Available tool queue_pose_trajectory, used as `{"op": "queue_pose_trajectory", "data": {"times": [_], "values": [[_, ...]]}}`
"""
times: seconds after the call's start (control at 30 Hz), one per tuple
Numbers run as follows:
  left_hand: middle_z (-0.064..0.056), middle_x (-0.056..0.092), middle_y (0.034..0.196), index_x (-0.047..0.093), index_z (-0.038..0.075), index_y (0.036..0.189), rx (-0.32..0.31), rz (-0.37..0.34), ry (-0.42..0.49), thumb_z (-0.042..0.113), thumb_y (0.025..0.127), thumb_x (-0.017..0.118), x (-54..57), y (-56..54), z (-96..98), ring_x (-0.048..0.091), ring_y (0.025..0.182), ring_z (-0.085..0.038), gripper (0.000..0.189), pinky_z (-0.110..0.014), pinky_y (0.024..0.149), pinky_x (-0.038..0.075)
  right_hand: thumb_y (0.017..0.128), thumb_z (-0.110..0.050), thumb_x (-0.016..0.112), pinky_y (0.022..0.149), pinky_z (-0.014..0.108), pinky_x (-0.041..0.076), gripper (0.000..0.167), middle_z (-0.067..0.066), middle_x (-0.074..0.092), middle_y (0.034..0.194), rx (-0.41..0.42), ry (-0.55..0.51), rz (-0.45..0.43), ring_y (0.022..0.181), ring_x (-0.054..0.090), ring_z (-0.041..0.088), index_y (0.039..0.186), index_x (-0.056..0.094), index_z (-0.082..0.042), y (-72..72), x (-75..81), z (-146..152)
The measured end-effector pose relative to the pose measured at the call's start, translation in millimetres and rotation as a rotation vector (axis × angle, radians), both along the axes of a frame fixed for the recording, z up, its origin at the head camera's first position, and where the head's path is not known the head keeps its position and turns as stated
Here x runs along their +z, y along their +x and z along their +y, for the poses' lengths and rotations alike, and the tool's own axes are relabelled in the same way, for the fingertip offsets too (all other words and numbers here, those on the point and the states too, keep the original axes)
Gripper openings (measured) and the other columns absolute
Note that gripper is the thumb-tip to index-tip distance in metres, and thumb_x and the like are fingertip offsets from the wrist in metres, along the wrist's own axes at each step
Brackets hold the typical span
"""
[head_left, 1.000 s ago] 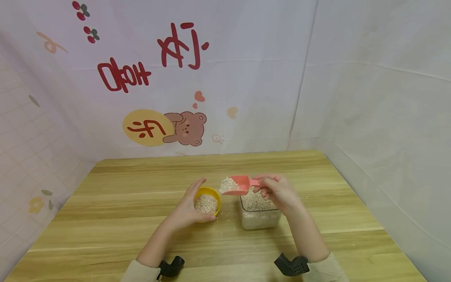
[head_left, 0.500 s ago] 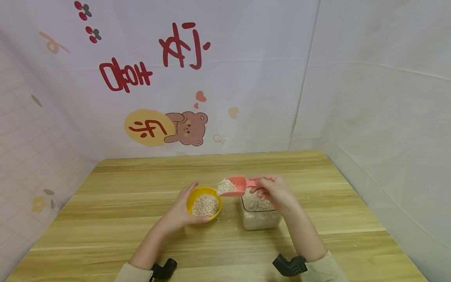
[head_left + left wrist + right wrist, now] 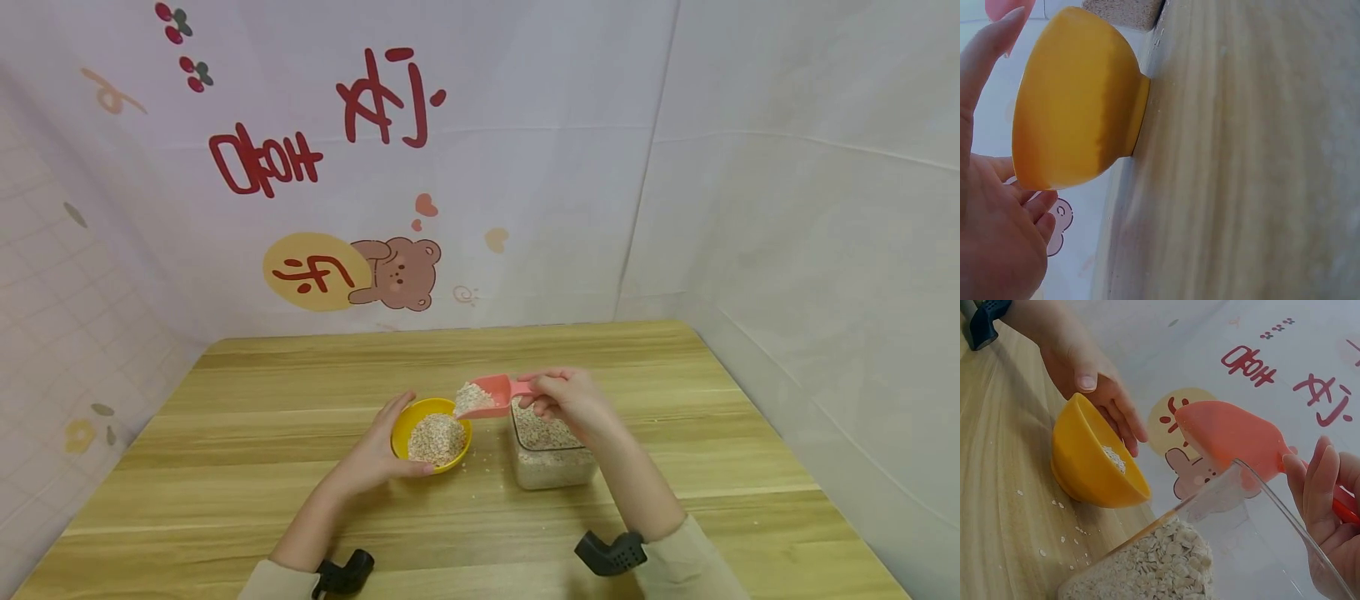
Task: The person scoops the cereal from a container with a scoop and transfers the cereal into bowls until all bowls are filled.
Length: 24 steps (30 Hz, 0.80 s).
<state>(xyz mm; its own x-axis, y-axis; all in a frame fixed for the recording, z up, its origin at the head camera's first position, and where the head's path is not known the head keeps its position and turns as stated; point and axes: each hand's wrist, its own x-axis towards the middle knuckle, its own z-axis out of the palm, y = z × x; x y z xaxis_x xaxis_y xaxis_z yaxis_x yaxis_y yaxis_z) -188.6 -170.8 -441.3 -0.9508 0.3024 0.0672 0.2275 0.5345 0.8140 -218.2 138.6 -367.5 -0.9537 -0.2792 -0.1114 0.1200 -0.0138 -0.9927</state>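
Observation:
My right hand (image 3: 567,401) pinches the handle of a pink scoop (image 3: 501,385) that carries a small heap of oats (image 3: 474,397). The scoop's tip overlaps the right rim of a yellow bowl (image 3: 402,432), which stands on the table partly filled with oats (image 3: 437,439). To the bowl's left, my left hand (image 3: 371,457) is spread with thumb and fingers on either side of the rim. In the left wrist view the thumb (image 3: 984,56) is straight beside the bowl (image 3: 1075,100). A clear container (image 3: 555,468) of oats is below my right hand, partly hidden by it.
Several loose oat flakes (image 3: 1063,539) lie on the wooden table (image 3: 480,533) between bowl and container. A white printed cloth (image 3: 555,167) hangs behind the table and along its sides.
My right hand has moved left with the loaded scoop, from near the container to the bowl's rim. My left hand has shifted left, so more of the bowl shows.

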Motion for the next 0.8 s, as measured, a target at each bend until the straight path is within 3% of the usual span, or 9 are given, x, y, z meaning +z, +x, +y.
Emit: {"op": "queue_pose_trajectory", "data": {"times": [0.17, 0.4, 0.8], "values": [[-0.014, 0.018, 0.156, 0.020, 0.008, 0.152, -0.015, -0.005, 0.011, 0.042, 0.064, 0.088, -2.0, -1.7, -1.6, 0.018, 0.140, -0.037, 0.117, -0.062, 0.106, 0.019, 0.092, -0.002, 0.053, 0.048, 0.018, 0.044, 0.028, 0.021, 0.068, 0.081, 0.001, 0.028, 0.003, 0.052, 0.055, 0.008, 0.114, 0.062, 0.011, -2.7, 1.5, -5], [-0.017, 0.017, 0.155, 0.019, 0.004, 0.152, -0.043, -0.022, 0.025, 0.039, 0.066, 0.087, -5.0, -2.9, -3.9, 0.017, 0.140, -0.038, 0.115, -0.061, 0.108, 0.018, 0.092, -0.003, 0.054, 0.048, 0.020, 0.048, 0.027, 0.018, 0.068, 0.077, 0.017, 0.037, -0.003, 0.051, 0.055, 0.009, 0.114, 0.062, 0.011, -8.7, 3.9, -12], [-0.018, 0.016, 0.156, 0.019, 0.004, 0.152, -0.044, -0.044, 0.019, 0.038, 0.064, 0.088, -8.8, -4.3, -5.3, 0.016, 0.140, -0.039, 0.116, -0.061, 0.107, 0.019, 0.091, -0.005, 0.055, 0.053, 0.024, 0.051, 0.025, 0.025, 0.068, 0.086, 0.052, 0.161, 0.026, 0.056, 0.059, 0.012, 0.110, 0.066, 0.006, -16.1, 10.0, -25]]}}
